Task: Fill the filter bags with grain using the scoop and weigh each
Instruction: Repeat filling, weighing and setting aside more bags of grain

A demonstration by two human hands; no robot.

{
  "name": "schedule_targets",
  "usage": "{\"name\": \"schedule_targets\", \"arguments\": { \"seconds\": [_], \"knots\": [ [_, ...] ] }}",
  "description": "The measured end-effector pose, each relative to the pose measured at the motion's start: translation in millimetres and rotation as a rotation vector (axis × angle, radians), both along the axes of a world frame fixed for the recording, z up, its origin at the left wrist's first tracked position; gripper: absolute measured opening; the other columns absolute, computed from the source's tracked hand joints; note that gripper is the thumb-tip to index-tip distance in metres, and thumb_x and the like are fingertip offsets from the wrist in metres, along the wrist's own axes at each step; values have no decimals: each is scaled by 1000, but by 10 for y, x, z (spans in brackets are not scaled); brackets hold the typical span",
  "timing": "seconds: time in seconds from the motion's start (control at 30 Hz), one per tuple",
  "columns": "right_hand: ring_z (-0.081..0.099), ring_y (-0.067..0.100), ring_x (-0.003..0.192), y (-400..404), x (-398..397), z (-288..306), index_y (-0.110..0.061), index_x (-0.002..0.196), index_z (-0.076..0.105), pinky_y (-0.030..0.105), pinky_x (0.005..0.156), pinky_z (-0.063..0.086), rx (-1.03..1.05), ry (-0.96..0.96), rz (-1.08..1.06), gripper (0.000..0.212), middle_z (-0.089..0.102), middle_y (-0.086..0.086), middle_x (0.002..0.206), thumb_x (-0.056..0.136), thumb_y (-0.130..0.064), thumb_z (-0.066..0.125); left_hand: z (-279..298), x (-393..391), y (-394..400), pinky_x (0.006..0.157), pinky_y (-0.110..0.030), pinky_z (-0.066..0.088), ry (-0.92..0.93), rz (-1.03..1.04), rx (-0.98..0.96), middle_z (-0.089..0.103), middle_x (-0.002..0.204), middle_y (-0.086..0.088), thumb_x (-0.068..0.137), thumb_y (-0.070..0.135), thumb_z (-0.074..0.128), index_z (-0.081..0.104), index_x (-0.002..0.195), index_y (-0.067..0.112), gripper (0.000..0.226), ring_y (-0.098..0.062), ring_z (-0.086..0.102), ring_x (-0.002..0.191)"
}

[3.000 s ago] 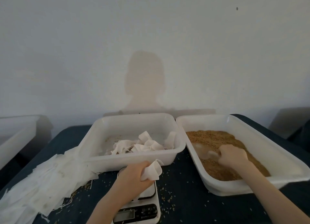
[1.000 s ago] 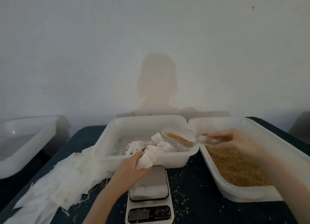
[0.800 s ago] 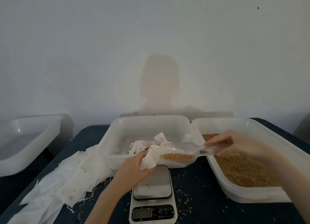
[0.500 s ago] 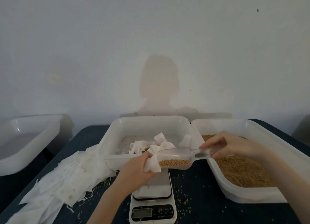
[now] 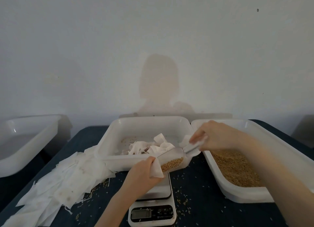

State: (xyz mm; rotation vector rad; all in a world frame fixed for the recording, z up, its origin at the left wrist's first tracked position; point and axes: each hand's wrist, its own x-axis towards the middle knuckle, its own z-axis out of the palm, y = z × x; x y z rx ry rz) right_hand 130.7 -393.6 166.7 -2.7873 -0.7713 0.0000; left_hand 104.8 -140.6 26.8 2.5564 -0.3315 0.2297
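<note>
Above a white digital scale (image 5: pixel 153 208) on a dark, grain-strewn table (image 5: pixel 200 191), the person's left hand (image 5: pixel 141 173) pinches a white filter bag (image 5: pixel 156 169) open while the right hand (image 5: pixel 215 138) grips a clear scoop (image 5: pixel 171 160) of brown grain (image 5: pixel 171 164), its mouth tilted down into the bag.

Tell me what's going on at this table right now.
A person is filling a filter bag with grain. The left hand holds the bag open above the scale, and the right hand grips the handle of a clear scoop, tipped so its mouth meets the bag. Grain still sits in the scoop. The grain tray is on the right, a tray with bags sits behind the scale, and a pile of empty bags lies to the left.
</note>
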Motion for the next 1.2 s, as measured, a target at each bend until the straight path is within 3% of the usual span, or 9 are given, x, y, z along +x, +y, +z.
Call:
{"name": "schedule_targets", "arguments": {
  "seconds": [0.07, 0.17, 0.27, 0.53, 0.6, 0.73, 0.87, 1.0, 1.2],
  "knots": [
    [56, -2, 108, 149, -33, 86, -39, 115, 66, 15, 89, 36, -156, -238, -7, 42, 65, -25, 110, 80, -15, 61, -12, -8, -50, 65, -10, 42, 5, 16, -66, 52, 89, 23, 74, 55, 63, 37, 100, 40, 40, 5, 53, 80],
    [47, 7, 119, 364, -125, 160, -35, 120, 63, 28, 113, 7, -286, -468, 26, 47, 64, -15, 117, 82, -9, 56, -27, -27, -115, 62, -12, 42, 5, 31, -158, 57, 84, 19, 71, 55, 64, 41, 86, 40, 32, 3, 55, 78],
    [43, 13, 123, 554, -235, 202, -32, 120, 63, 37, 114, -11, -383, -606, 62, 55, 64, -10, 115, 79, 1, 47, -43, -41, -139, 59, -11, 39, -2, 31, -206, 56, 78, 16, 71, 54, 65, 42, 82, 38, 30, 4, 54, 72],
    [46, 16, 118, 571, -353, 212, -32, 119, 63, 41, 113, -17, -475, -659, 55, 57, 62, -9, 110, 79, 4, 44, -37, -17, -104, 61, -12, 36, 39, 76, -156, 50, 86, 22, 73, 57, 64, 38, 100, 38, 42, 3, 50, 79],
    [45, 12, 119, 450, -324, 180, -36, 123, 59, 36, 111, -14, -410, -613, 35, 51, 61, -13, 115, 85, -3, 51, -19, -4, -96, 63, -13, 37, 34, 74, -161, 49, 87, 23, 73, 56, 65, 37, 100, 39, 42, 3, 50, 81],
    [44, 6, 122, 67, -172, 51, -42, 130, 52, 31, 106, 17, -289, -426, -20, 41, 55, -21, 126, 93, -23, 55, 50, 16, -73, 68, -14, 43, 16, 67, -212, 54, 89, 22, 77, 48, 67, 42, 101, 37, 37, 3, 54, 83],
    [52, 3, 113, -452, -45, -153, -40, 122, 60, 27, 100, 36, 44, -183, -122, 35, 60, -23, 118, 92, -21, 59, 107, 6, -88, 62, -11, 42, 9, 42, -258, 57, 90, 19, 80, 44, 65, 42, 105, 36, 34, 3, 55, 81],
    [54, 6, 110, -1020, -40, -352, -40, 114, 60, 28, 99, 38, 294, -129, -297, 35, 60, -21, 113, 90, -16, 64, 98, 15, -148, 60, -11, 39, 35, 63, -229, 51, 91, 18, 79, 42, 67, 36, 108, 35, 42, 2, 52, 81],
    [56, 16, 117, -1670, -9, -626, -32, 123, 61, 43, 105, 37, 95, -170, -624, 32, 61, -8, 127, 94, -19, 58, 29, 43, -204, 62, -15, 39, 25, 39, -165, 50, 90, 17, 78, 42, 68, 35, 108, 34, 45, -1, 51, 81]
  ]
}}
